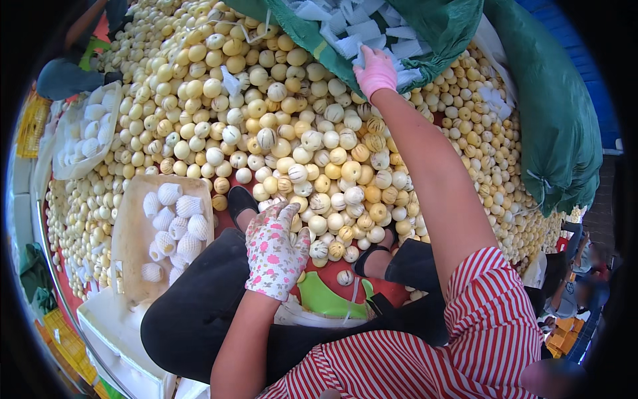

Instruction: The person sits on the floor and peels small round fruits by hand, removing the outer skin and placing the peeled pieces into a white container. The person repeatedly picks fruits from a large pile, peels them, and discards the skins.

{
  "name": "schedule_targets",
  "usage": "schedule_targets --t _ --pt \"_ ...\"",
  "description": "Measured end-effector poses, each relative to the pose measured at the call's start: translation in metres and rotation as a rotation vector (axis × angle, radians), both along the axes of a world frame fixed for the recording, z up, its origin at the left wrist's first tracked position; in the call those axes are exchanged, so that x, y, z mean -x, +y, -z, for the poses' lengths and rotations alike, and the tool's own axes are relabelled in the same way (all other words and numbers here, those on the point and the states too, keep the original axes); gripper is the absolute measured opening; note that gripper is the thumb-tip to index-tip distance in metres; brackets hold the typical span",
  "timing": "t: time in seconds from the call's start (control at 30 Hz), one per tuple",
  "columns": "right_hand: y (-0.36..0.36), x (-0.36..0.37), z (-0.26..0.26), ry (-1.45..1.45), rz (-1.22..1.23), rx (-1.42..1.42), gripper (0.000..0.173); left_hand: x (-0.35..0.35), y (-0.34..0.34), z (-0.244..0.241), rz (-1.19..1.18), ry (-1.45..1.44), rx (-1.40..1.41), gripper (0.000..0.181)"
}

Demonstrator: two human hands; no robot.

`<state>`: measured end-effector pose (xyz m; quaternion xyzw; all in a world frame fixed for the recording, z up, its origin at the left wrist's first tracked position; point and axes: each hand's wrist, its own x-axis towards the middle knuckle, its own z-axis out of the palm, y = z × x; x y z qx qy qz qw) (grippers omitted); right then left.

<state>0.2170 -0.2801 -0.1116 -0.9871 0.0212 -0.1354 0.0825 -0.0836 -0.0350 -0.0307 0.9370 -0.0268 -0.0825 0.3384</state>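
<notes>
A heap of small round yellow-white fruits (319, 164), many with dark streaks, spreads before me. My right hand (376, 74), in a pink glove, reaches into the mouth of a green woven sack (294, 35). Its fingers touch the white foam net sleeves (366, 31) inside; whether they grip one is hidden. My left hand (275, 249), in a white glove with pink flowers, hovers palm down by my knee at the near edge of the heap, fingers spread; its underside is hidden. Left of it, a shallow plastic tub (130, 219) contains several net-wrapped fruits (189, 205).
Another tub (65, 172) of wrapped fruits lies at the upper left, near a person's leg (72, 80). A full green sack (558, 124) rests at the right. White foam boxes (114, 344) and yellow crates (67, 339) stand at the lower left. Other people are at the far right.
</notes>
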Motion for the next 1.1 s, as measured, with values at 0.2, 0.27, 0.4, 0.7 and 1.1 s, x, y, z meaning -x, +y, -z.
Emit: schedule_targets --t 0.2,0.27,0.4,0.7,1.1 --pt "0.004 0.033 -0.005 -0.258 -0.028 -0.486 0.019 0.002 0.003 0.019 -0.350 0.250 0.554 0.043" --pt "0.017 0.088 -0.020 -0.128 -0.103 -0.868 0.017 -0.003 0.002 0.027 -0.499 0.246 0.813 0.051" --pt "0.055 0.216 -0.064 0.443 -0.225 -1.137 0.021 -0.008 -0.007 0.017 -0.615 0.263 0.902 0.063" --pt "0.082 0.320 -0.049 0.287 0.108 -1.634 0.043 0.014 -0.014 0.014 -0.435 0.412 0.783 0.066" --pt "0.078 0.357 -0.049 0.464 0.200 -1.557 0.031 0.044 -0.015 0.025 -0.403 0.483 1.055 0.064"
